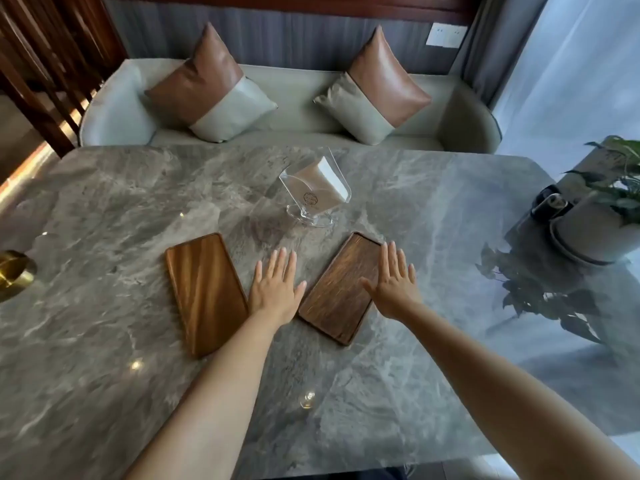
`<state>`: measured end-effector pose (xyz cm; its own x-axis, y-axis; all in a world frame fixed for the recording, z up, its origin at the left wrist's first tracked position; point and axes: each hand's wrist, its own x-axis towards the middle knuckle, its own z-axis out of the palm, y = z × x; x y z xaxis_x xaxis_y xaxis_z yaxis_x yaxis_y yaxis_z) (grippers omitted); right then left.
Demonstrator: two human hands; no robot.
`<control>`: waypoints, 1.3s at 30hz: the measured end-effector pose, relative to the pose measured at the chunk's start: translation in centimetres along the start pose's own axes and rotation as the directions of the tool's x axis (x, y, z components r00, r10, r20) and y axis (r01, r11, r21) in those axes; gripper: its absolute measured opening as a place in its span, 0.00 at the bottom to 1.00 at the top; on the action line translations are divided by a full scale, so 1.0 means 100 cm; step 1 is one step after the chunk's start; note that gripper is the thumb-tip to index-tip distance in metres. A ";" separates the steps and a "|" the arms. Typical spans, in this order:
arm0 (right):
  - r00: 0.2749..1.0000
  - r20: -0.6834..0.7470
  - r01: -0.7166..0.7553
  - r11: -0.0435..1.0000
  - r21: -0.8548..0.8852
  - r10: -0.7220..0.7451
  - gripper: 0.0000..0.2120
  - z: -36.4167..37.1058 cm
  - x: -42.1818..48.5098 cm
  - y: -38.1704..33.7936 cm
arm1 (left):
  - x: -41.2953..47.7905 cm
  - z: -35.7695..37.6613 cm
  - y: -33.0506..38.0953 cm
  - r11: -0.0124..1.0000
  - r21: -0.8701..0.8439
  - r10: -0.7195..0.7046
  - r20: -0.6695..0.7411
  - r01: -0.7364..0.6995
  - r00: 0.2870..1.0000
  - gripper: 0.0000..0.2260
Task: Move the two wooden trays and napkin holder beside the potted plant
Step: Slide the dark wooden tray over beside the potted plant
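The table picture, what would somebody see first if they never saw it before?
Two open hands, left and right, spread over a grey marble table. A wooden tray lies beside the left hand, another under the right. Behind stands a clear napkin holder; a potted plant sits far right.

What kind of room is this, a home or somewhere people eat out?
Probably a restaurant or cafe booth, though a smart home dining nook is possible. A grey marble table faces a pale cushioned bench sofa, and a clear acrylic napkin holder with a printed logo stands near two empty wooden trays.
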<state>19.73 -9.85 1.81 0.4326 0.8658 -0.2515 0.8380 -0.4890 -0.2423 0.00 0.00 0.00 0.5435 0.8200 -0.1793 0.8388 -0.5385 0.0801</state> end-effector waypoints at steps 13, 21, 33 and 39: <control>0.982 0.138 -0.152 0.973 0.176 0.128 0.34 -0.018 0.065 0.032 | -0.008 0.009 0.020 0.922 -0.136 -0.337 0.181 0.363 0.924 0.24; 0.968 0.189 -0.196 0.969 0.148 0.166 0.31 -0.010 0.103 0.044 | -0.010 0.029 0.038 0.804 -0.141 -0.532 0.265 0.578 0.804 0.25; 0.956 0.246 -0.202 0.966 0.162 0.159 0.25 -0.011 0.115 0.056 | 0.007 0.039 0.066 0.596 -0.333 -0.606 0.411 0.731 0.681 0.21; 0.946 0.256 -0.268 0.924 0.272 0.199 0.23 -0.007 0.106 0.063 | 0.013 0.031 0.056 0.542 -0.344 -0.616 0.458 0.766 0.641 0.24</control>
<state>29.77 -3.67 -1.74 0.4913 0.6944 -0.5258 0.5676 -0.7131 -0.4115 5.27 -2.54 -2.83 -0.1821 0.7687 -0.6131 0.8820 0.4034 0.2438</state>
